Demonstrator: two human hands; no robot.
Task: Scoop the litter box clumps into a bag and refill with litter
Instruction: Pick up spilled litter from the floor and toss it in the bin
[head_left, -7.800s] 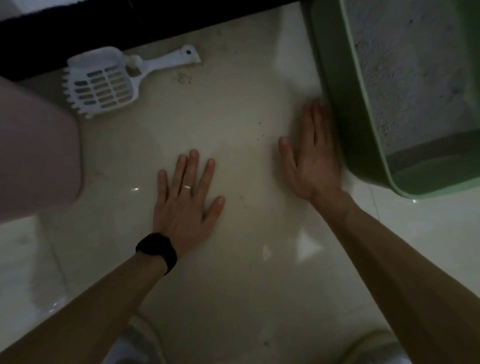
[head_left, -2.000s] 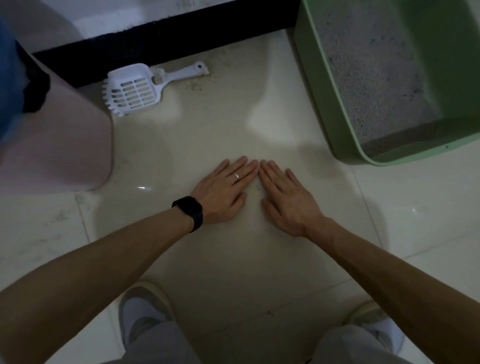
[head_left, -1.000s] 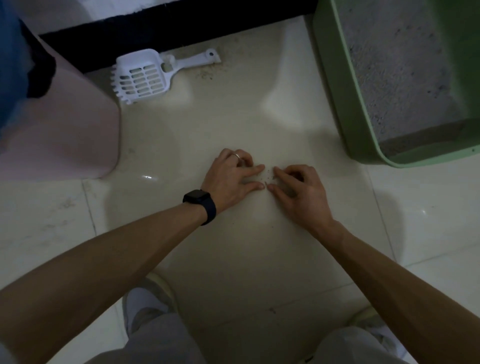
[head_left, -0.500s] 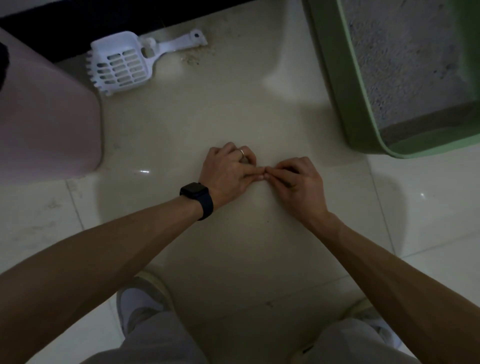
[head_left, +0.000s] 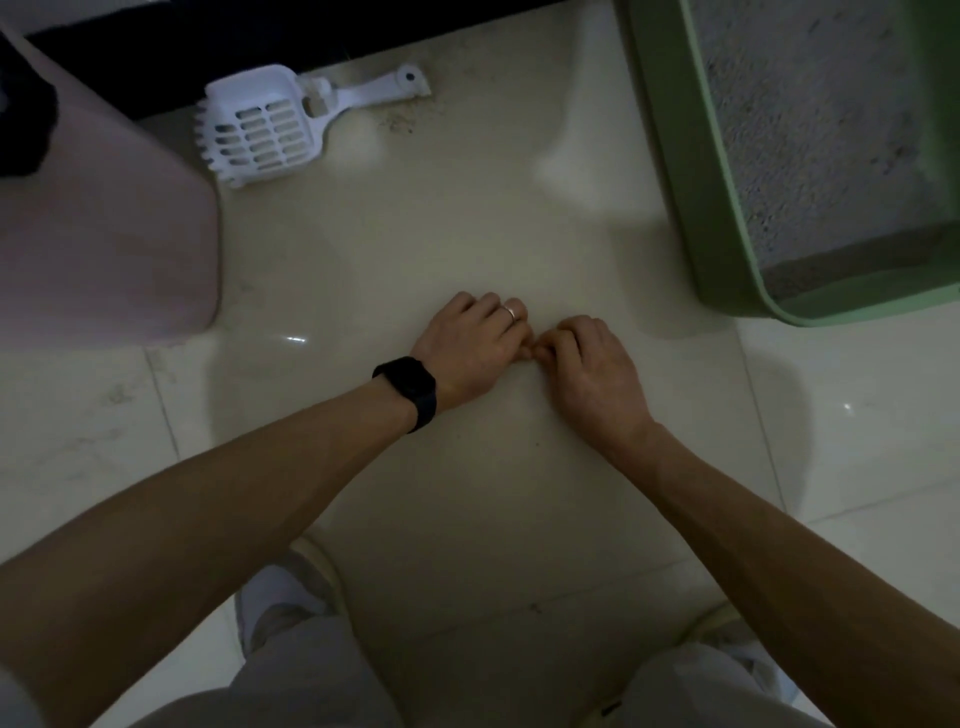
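A green litter box (head_left: 670, 156) stands at the upper right, holding grey litter (head_left: 810, 104). The white slotted scoop (head_left: 260, 130) lies on the floor at the upper left, untouched. My left hand (head_left: 467, 348), with a ring and a black watch, and my right hand (head_left: 592, 369) rest knuckles-up on the tile in the middle. Their curled fingertips meet, pinching over the spot where loose litter grains lay. The grains themselves are hidden under the fingers.
A pink container (head_left: 104, 234) stands at the left, close to the scoop. A black baseboard (head_left: 260, 31) runs along the top. My two shoes (head_left: 280, 597) are at the bottom, either side of the tile seam.
Both hands went from flat on the floor to sweeping together, then curled their fingers over a small pile of grains. Since half a second ago the fingers have curled tighter.
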